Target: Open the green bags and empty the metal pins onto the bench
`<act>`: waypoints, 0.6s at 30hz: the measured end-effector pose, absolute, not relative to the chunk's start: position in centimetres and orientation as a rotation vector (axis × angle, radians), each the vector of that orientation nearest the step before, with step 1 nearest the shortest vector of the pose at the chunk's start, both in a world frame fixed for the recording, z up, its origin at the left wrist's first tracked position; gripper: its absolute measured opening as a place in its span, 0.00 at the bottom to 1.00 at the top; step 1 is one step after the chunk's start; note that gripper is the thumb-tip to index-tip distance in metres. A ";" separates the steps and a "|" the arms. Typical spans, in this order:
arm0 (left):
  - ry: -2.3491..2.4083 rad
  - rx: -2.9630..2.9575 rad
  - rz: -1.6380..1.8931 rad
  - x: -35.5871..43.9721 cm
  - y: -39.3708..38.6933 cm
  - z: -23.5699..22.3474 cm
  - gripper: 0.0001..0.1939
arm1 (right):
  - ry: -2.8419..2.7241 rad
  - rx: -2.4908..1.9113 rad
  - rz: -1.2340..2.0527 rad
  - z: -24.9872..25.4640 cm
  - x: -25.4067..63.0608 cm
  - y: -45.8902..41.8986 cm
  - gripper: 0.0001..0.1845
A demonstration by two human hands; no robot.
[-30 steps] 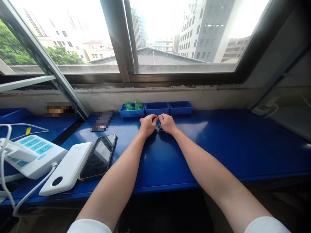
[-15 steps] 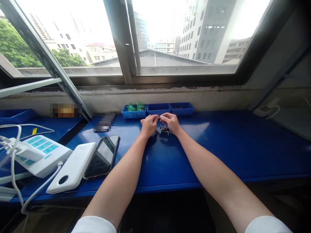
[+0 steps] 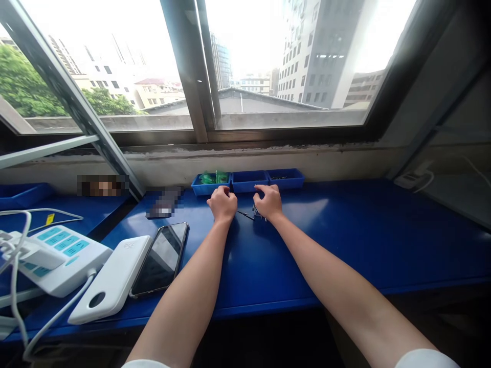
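My left hand (image 3: 223, 204) hovers at the front of the left blue bin (image 3: 210, 189), its fingers curled in. Whatever it holds, if anything, is hidden behind the knuckles. My right hand (image 3: 269, 201) is over a small pile of metal screw-like pieces (image 3: 259, 213), thumb and forefinger apart in a curve. It covers much of the pile. Between the hands, on the blue tabletop, lies a thin dark rod-like piece (image 3: 246, 215), too small to name surely.
Green plastic packets (image 3: 215, 177) fill the left bin; a middle bin (image 3: 249, 179) and a right bin (image 3: 286, 179) with small dark parts adjoin it. To the left lie a phone (image 3: 161, 259), a white power bank (image 3: 111, 278) and a power strip (image 3: 65, 255) with loose cables.
My hands were together, fingertips meeting above the pile. Now they are apart: the left has moved left toward the bin, the right has lowered onto the pile. The view has tilted slightly up.
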State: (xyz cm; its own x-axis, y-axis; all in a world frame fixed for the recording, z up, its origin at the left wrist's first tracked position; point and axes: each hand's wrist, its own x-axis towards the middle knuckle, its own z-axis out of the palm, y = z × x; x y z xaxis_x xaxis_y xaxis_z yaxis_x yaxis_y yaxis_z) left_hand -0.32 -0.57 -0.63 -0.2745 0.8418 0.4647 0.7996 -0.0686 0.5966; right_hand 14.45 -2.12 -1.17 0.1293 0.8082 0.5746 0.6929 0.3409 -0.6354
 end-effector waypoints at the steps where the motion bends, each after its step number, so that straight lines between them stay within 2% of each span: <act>1: 2.123 1.844 1.299 -0.4 -0.6 -0.5 0.12 | -1.599 -1.412 0.132 -1.0 14.5 -2.1 0.17; 6: 2.127 1.823 1.262 -0.7 -0.6 -0.4 0.13 | -1.630 -1.516 0.108 -0.2 14.7 -1.3 0.17; 13: 2.121 1.879 0.876 -1.1 0.2 -1.4 0.13 | -1.706 -1.505 0.086 0.6 15.5 1.4 0.22; 18: 2.038 1.824 0.739 -1.8 0.0 -0.8 0.11 | -1.956 -1.469 -0.069 1.1 16.7 3.2 0.21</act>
